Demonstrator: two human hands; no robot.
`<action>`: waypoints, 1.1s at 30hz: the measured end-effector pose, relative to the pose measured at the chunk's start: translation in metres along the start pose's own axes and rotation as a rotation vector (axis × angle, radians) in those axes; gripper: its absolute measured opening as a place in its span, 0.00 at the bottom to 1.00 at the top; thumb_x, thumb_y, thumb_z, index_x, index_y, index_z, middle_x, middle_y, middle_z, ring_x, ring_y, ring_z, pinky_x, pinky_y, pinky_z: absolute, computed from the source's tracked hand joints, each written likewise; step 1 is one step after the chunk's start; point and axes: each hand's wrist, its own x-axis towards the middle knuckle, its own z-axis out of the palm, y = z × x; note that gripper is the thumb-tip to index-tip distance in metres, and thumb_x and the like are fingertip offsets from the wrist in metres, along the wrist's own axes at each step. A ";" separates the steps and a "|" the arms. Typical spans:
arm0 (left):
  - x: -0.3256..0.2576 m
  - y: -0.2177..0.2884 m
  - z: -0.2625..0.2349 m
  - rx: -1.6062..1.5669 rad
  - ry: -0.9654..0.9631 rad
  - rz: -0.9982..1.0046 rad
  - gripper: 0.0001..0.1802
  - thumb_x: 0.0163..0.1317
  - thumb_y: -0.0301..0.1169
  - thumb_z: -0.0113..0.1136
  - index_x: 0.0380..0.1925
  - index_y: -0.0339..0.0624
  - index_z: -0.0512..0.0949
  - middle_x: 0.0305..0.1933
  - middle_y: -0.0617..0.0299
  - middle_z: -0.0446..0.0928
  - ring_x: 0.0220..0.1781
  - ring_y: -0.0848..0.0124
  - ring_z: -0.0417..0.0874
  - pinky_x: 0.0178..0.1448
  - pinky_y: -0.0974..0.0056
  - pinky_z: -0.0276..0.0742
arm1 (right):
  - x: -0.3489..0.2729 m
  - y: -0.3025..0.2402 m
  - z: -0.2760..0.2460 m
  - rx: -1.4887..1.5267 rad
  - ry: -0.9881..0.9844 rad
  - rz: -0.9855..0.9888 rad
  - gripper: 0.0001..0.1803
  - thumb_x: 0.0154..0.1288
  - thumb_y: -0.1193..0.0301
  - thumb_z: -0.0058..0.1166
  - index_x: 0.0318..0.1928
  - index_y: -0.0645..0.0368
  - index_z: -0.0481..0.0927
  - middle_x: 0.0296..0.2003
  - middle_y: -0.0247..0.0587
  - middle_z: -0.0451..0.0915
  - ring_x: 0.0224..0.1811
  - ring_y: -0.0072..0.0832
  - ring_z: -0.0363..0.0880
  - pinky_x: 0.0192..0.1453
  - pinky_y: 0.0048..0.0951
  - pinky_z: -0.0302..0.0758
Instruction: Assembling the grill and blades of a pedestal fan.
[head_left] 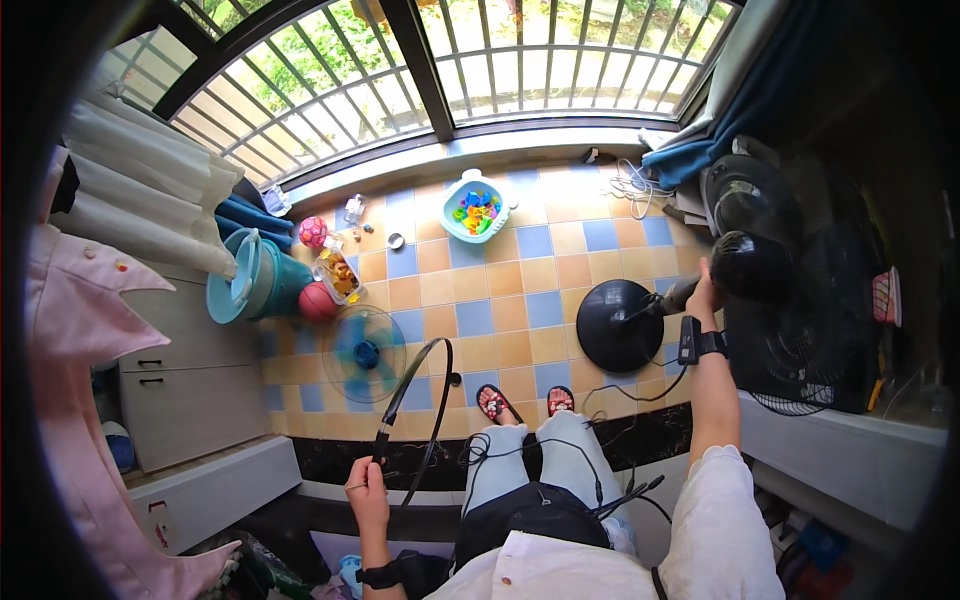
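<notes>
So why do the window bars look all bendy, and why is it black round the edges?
In the head view the fisheye lens curves straight lines near the rim, so the window bars bow; the lens circle leaves black corners; daylight through the window brightens the tiled floor, while the fan motor under the right hand stays dark; the left hand looks sharp.

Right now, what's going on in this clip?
A seated person is handling a taken-apart standing fan over a tiled balcony floor. The left hand grips a black ring-shaped fan guard rim, held upright in front of the knees. The right hand holds the black fan motor head atop its stand, above the round black base. A translucent blue fan blade lies flat on the tiles, and a black wire grille sits beside the right arm.
</notes>
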 end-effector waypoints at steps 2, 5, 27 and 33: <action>0.005 0.001 0.008 -0.009 -0.026 -0.005 0.08 0.64 0.29 0.48 0.32 0.38 0.75 0.18 0.72 0.65 0.16 0.86 0.61 0.19 0.76 0.56 | 0.053 0.016 -0.005 0.126 0.045 0.114 0.31 0.46 0.62 0.68 0.49 0.68 0.74 0.50 0.45 0.75 0.46 0.34 0.74 0.51 0.34 0.70; 0.005 -0.002 0.009 0.010 -0.023 -0.046 0.08 0.64 0.29 0.48 0.32 0.38 0.75 0.19 0.73 0.65 0.16 0.85 0.61 0.19 0.76 0.56 | 0.074 0.006 0.002 0.012 0.194 0.273 0.37 0.44 0.55 0.68 0.47 0.73 0.74 0.49 0.53 0.76 0.49 0.40 0.76 0.52 0.34 0.72; -0.026 -0.047 0.000 -0.023 0.024 -0.208 0.09 0.64 0.30 0.46 0.34 0.37 0.75 0.23 0.71 0.67 0.18 0.85 0.64 0.22 0.78 0.60 | -0.031 -0.029 0.161 -0.177 0.344 0.475 0.51 0.52 0.50 0.55 0.60 0.80 0.47 0.56 0.66 0.65 0.58 0.50 0.68 0.61 0.40 0.64; -0.019 -0.068 -0.001 -0.095 0.144 -0.213 0.09 0.65 0.30 0.47 0.35 0.36 0.74 0.20 0.69 0.69 0.17 0.84 0.63 0.21 0.76 0.59 | -0.135 0.010 0.207 -0.215 -0.419 0.537 0.22 0.59 0.60 0.48 0.43 0.66 0.62 0.35 0.49 0.71 0.38 0.39 0.72 0.42 0.39 0.70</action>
